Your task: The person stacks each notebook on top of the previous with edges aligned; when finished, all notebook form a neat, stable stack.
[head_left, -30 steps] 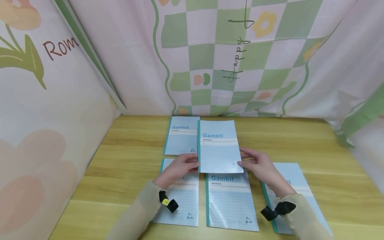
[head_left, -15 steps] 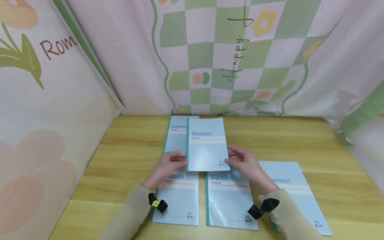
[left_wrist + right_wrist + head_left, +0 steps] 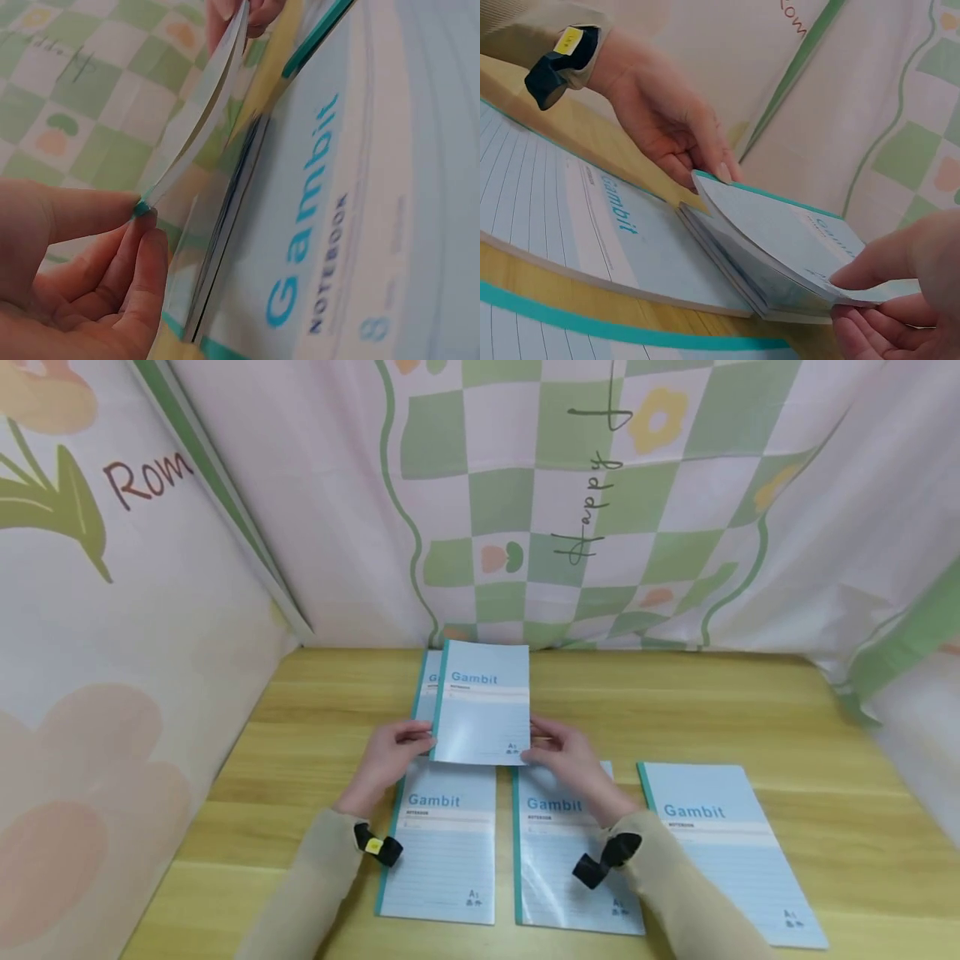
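Both hands hold a pale blue "Gambit" notebook point(image 3: 483, 714) with a teal spine, raised above the table. My left hand point(image 3: 386, 760) pinches its spine-side lower corner between thumb and fingers point(image 3: 154, 251). My right hand point(image 3: 573, 764) pinches the opposite lower corner, thumb on the cover and fingers beneath, as the right wrist view shows. Below the held notebook lies a matching back-left notebook point(image 3: 425, 689), mostly hidden; stacked edges point(image 3: 724, 259) show there. The held one is tilted and slightly bowed, its lower edge apart from what lies under it.
A front row of like notebooks lies flat: a left one point(image 3: 446, 860), a middle one point(image 3: 551, 868) partly under my right arm, and a right one point(image 3: 738, 868). The wooden table point(image 3: 247, 793) meets a patterned curtain point(image 3: 502, 510) at the back and a printed cloth point(image 3: 112, 693) at left.
The held notebook has moved left and farther back with both hands, from beside the back-left notebook to over it. The front notebooks stay in place; the right one shows more as my arm shifts.
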Motion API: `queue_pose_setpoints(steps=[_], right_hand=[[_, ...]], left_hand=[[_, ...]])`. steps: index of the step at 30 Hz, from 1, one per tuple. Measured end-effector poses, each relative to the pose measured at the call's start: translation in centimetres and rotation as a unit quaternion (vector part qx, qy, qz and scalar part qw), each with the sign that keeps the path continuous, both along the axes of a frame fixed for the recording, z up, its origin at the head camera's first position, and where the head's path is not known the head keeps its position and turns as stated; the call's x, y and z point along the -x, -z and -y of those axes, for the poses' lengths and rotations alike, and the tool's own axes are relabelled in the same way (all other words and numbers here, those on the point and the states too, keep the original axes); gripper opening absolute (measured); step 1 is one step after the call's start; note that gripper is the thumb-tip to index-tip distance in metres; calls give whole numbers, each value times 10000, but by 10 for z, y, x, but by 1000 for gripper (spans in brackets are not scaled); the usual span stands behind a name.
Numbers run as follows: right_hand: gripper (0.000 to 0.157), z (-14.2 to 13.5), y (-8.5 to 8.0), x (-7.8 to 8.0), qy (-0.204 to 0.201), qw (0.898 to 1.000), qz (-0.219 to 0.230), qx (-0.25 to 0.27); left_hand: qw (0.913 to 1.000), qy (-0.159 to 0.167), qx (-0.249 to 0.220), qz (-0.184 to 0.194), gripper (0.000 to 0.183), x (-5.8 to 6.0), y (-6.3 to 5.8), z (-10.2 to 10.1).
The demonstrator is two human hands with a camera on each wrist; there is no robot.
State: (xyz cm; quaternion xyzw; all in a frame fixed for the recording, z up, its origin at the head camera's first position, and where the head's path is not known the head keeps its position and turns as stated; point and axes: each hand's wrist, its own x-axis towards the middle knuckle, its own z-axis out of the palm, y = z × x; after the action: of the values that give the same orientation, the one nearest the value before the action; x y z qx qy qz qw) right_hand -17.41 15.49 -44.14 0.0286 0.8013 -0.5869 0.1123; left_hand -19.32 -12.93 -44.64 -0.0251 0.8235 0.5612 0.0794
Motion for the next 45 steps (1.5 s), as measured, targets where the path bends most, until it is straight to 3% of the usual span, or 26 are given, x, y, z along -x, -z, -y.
queue_pose_setpoints(steps=[6,13,20,28,35,45], right_hand=[[67,18,1,10,-82,9999,-138,58],[65,33,2,21,122,9994,-276,160],[65,46,10,29,120,9982,-570,114],[61,50,21,29,52,9978,-655,-50],[59,53,20,30,73,9974,-646,-320],[63,52,22,33,-14,9965,-623,-564]], left_hand=[[9998,-201,-63,25,30,9,0,13],[9993,-350,96,-130,30,20,0,19],[9983,-494,284,-127,30,29,11,23],[9973,-528,505,-76,30,31,15,23],[9958,-592,696,31,32,31,13,22],[9954,-430,848,75,36,31,15,22]])
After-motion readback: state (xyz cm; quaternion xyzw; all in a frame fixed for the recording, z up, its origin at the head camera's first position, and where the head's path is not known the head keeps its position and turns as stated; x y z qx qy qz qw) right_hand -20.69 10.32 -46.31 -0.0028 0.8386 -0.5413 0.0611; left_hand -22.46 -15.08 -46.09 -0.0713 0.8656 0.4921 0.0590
